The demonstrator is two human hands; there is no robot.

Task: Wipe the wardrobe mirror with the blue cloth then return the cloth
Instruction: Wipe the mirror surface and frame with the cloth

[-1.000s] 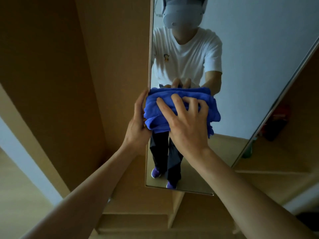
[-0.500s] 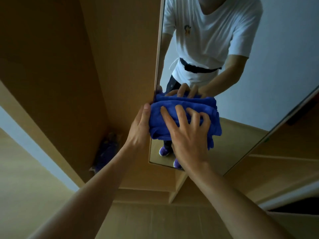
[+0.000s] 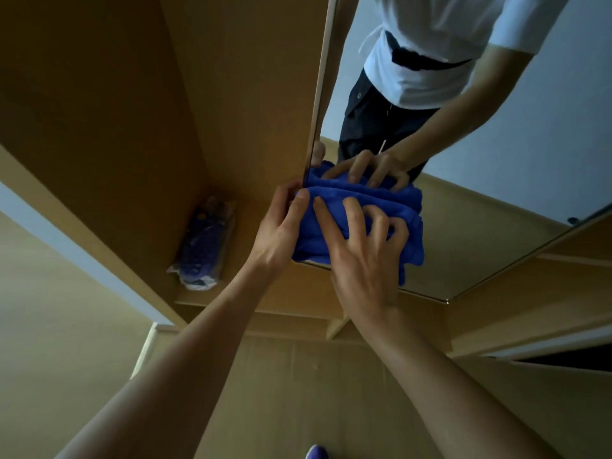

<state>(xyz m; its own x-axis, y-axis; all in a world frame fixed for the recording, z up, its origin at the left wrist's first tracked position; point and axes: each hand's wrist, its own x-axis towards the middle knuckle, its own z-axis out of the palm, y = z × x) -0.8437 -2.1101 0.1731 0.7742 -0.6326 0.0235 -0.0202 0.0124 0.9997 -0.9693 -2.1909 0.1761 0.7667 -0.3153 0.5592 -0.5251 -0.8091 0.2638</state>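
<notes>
Head camera, looking down along both bare forearms: the blue cloth (image 3: 414, 233) is bunched in thick folds and pressed flat against the wardrobe mirror (image 3: 490, 223) at its lower left corner, its bottom fold hanging just over the mirror's bottom edge. The right hand (image 3: 361, 260) lies on top of the cloth with its fingers spread and bent, the tips digging into the folds, so this grip is clenched on the fabric and covers most of its middle. The left hand (image 3: 281, 233) has the cloth's left end, at the mirror's left edge; the thumb lies on the front of the cloth, while the other fingertips are hidden behind the cloth and the edge. The glass doubles the cloth and the right hand, and shows a white T-shirt and dark trousers cut off by the top of the frame. Left of the mirror, on a shelf of the wooden wardrobe (image 3: 231, 94), lies a plastic-wrapped packet (image 3: 205, 240), too dim to read. The tip of a purple shoe (image 3: 316, 452) is cut by the lower frame edge.
</notes>
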